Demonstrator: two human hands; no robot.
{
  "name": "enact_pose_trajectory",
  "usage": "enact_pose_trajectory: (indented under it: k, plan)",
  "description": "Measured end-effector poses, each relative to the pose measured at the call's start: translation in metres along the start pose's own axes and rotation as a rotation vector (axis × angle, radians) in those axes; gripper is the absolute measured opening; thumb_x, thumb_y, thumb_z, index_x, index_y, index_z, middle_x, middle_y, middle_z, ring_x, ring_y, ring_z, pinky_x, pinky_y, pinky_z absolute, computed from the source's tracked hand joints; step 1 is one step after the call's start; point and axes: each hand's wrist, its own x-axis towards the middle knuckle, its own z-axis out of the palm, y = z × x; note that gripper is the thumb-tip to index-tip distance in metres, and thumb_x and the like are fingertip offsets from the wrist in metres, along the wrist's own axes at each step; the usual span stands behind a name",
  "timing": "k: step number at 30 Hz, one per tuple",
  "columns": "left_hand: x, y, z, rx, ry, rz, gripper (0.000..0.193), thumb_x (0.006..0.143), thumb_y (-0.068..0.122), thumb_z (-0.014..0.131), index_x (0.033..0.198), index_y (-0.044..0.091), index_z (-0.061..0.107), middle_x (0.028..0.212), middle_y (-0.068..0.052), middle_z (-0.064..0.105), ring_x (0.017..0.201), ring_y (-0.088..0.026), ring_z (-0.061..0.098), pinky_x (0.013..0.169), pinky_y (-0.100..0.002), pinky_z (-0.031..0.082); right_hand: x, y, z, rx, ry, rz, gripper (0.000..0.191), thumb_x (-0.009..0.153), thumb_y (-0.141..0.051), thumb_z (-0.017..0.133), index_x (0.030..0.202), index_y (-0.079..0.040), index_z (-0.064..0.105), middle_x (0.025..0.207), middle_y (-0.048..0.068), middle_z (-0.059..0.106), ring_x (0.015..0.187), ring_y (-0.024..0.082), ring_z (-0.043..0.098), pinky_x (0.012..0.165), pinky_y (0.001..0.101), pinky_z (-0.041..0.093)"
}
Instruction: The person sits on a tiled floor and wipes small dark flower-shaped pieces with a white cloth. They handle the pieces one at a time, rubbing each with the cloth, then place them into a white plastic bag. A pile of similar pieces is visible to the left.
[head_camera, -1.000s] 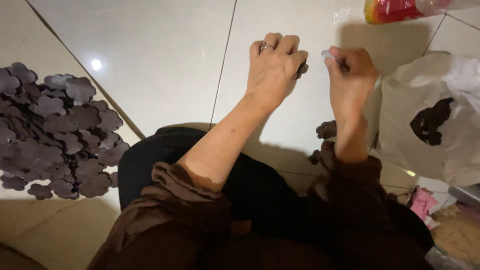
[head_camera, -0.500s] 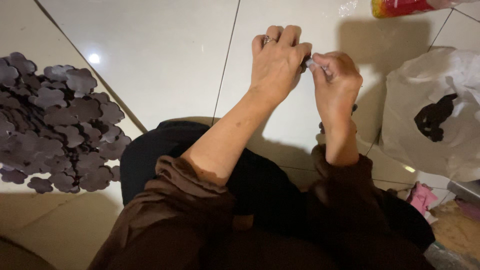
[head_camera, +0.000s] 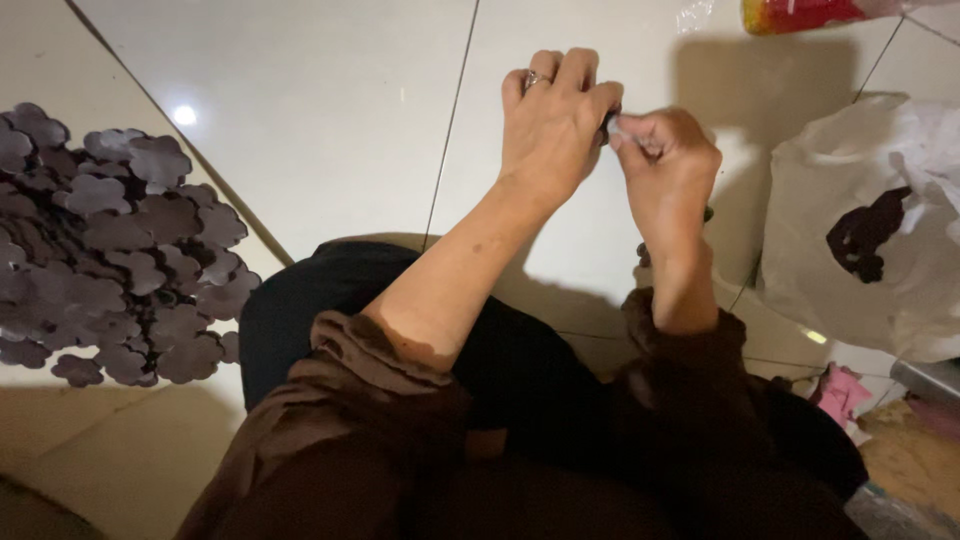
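Head view: the person sits on a pale tiled floor (head_camera: 300, 110), with both forearms stretched forward out of pushed-up brown sleeves (head_camera: 370, 400) and a dark trouser leg beneath them. The 2 hands meet above the tiles near the top middle of the frame.

The left hand (head_camera: 555, 120) is curled with its back to the camera, a ring on 1 finger, and its fingertips are pressed against those of the right hand (head_camera: 668, 165). Between them sits a small dark piece (head_camera: 609, 118), pinched where the 2 sets of fingertips touch; only a sliver of it shows, so its shape cannot be told. The right hand is closed into a loose fist with thumb and forefinger nipping the same spot (something pale shows at the fingertip there, too small to identify).

On the floor at the left lies a heap of dark flower-shaped cut-outs (head_camera: 110, 260), overlapping each other, well apart from the hands. At the right stands a white plastic bag (head_camera: 870, 180) with more dark pieces (head_camera: 865, 235) showing through its side, just beside the right forearm. A red and yellow packet (head_camera: 800, 14) lies at the top edge, beyond the hands. A pink scrap (head_camera: 842, 392) lies near the lower right, by the knee.
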Motion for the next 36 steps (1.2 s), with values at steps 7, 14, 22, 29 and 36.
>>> enact_pose_trajectory:
  k: [7,14,22,29,36]
  plan:
    - [0.000,0.000,0.000,-0.008,0.035,-0.016,0.031,0.073,0.013,0.083,0.101,0.016,0.069,0.111,-0.002,0.059,0.107,-0.028,0.053,0.092,-0.049,0.038,0.004,0.000,-0.017,0.027,-0.027,-0.039,0.013,0.094,0.006,0.082,0.102,-0.002,0.075,0.102,0.007,0.075,0.084,0.015,0.069,0.075,0.0258,0.055]
    - [0.002,0.002,-0.004,-0.002,0.028,-0.021,0.032,0.063,0.015,0.082,0.092,0.014,0.068,0.109,-0.004,0.061,0.107,-0.029,0.055,0.091,-0.049,0.038,0.007,-0.005,0.000,0.018,-0.010,-0.179,0.019,0.093,0.010,0.080,0.108,0.001,0.072,0.106,0.012,0.068,0.089,0.019,0.069,0.078,0.0276,0.058]
    - [0.001,0.002,0.000,-0.025,0.073,-0.004,0.016,0.076,0.014,0.079,0.090,0.016,0.071,0.106,-0.002,0.061,0.105,-0.029,0.054,0.091,-0.049,0.037,0.006,0.002,-0.016,-0.032,-0.020,0.065,0.017,0.092,0.007,0.082,0.105,-0.003,0.075,0.103,0.007,0.073,0.083,0.012,0.066,0.069,0.0267,0.053]
    - [0.003,0.000,-0.003,0.016,-0.001,-0.031,0.023,0.067,0.013,0.080,0.088,0.018,0.073,0.102,-0.002,0.061,0.103,-0.029,0.055,0.089,-0.048,0.038,0.008,0.001,-0.004,0.060,-0.044,-0.090,0.019,0.093,0.010,0.080,0.106,0.000,0.073,0.106,0.010,0.068,0.088,0.013,0.065,0.076,0.0266,0.055]
    - [0.001,0.002,-0.001,0.022,0.004,-0.023,0.021,0.071,0.013,0.081,0.090,0.018,0.073,0.103,-0.002,0.060,0.104,-0.028,0.053,0.090,-0.048,0.037,0.009,0.003,-0.013,0.077,0.044,0.076,0.018,0.095,0.007,0.081,0.109,0.000,0.071,0.106,0.007,0.075,0.084,0.011,0.066,0.076,0.0249,0.054]
